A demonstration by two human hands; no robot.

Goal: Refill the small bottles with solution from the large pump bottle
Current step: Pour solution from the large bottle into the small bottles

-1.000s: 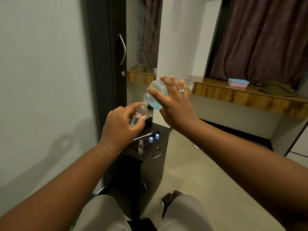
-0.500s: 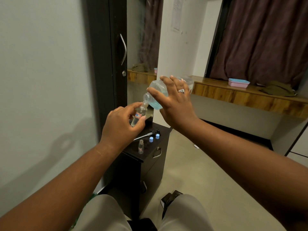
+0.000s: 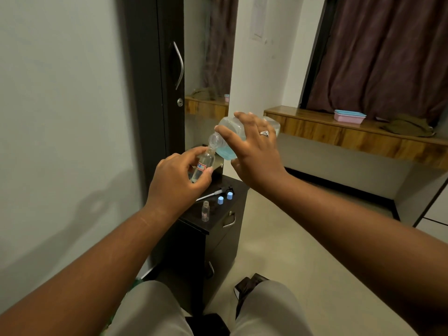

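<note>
My right hand [image 3: 254, 151] grips the large clear bottle [image 3: 226, 139], tipped on its side with blue solution pooled near its open neck. The neck rests against the mouth of a small clear bottle [image 3: 203, 166] with a red-and-blue label, tilted and held in my left hand [image 3: 178, 180]. Below, on the black cabinet top [image 3: 194, 217], a second small bottle [image 3: 205, 211] stands upright without a cap. Two blue caps [image 3: 224, 198] and the removed pump head with its tube [image 3: 215, 191] lie beside it.
The black cabinet has drawers with metal handles [image 3: 229, 220] and stands against a grey wall beside a tall dark wardrobe door [image 3: 169, 81]. A wooden ledge [image 3: 351, 134] at the right holds a pink-and-blue box [image 3: 349, 116]. My knees are at the bottom.
Both hands and both held bottles have stayed almost still; the large bottle remains tipped against the small one.
</note>
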